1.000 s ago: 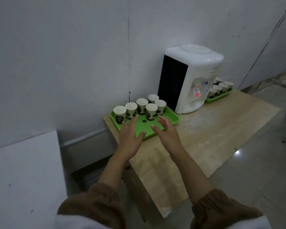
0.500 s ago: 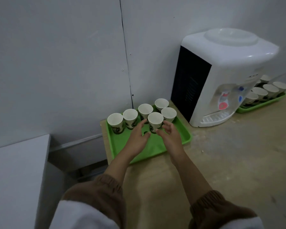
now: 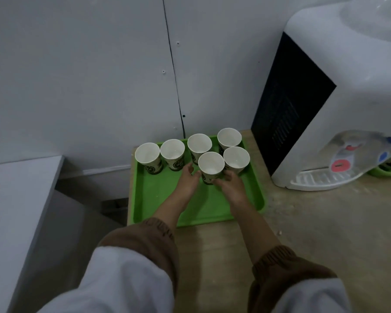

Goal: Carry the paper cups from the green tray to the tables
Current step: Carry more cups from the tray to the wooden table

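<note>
Paper cup (image 3: 211, 164) upright, front of green tray (image 3: 158, 199) on desk (image 3: 314, 222), between both grips. Left grip (image 3: 187, 182) open, just beside it; right grip (image 3: 233, 186) curled against its side, hold unclear.

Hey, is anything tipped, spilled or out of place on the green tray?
Nothing stands out. All six cups stand upright on the tray, and no spill shows. Only a small pale speck lies on the table, off the tray's near right corner.
</note>
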